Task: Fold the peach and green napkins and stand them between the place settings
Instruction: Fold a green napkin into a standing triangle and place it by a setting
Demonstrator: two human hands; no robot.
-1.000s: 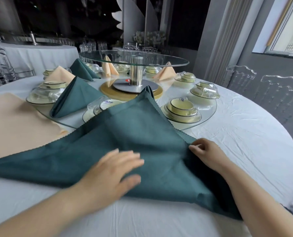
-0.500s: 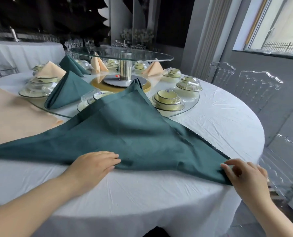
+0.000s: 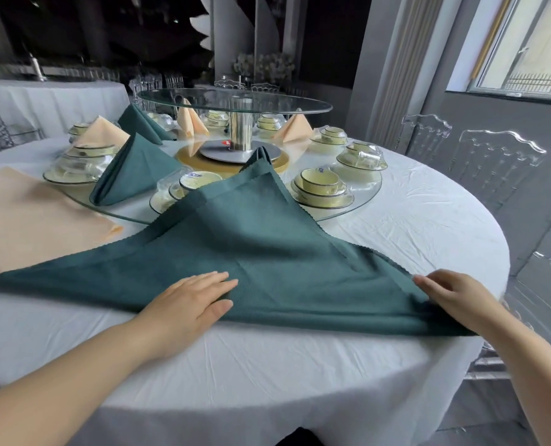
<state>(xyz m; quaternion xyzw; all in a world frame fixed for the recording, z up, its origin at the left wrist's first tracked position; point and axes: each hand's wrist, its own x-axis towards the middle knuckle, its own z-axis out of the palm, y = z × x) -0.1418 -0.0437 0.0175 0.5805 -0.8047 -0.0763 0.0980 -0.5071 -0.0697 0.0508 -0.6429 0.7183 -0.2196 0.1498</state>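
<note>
White-clothed bench carries a glass turntable. Left of it a peach napkin lies flat, unfolded; folded napkins already stand around it. In front of it, the green napkin is only a triangle. Our left grip presses it, fingers straight; our right grip covers its corner, and we cannot tell if it pinches.

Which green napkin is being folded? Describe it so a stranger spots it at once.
On the round table, look at the near edge. The green napkin lies there flat as a wide triangle, with the left hand pressing it and the right hand touching its right corner. The other green napkins stand folded into cones between the settings.
</note>
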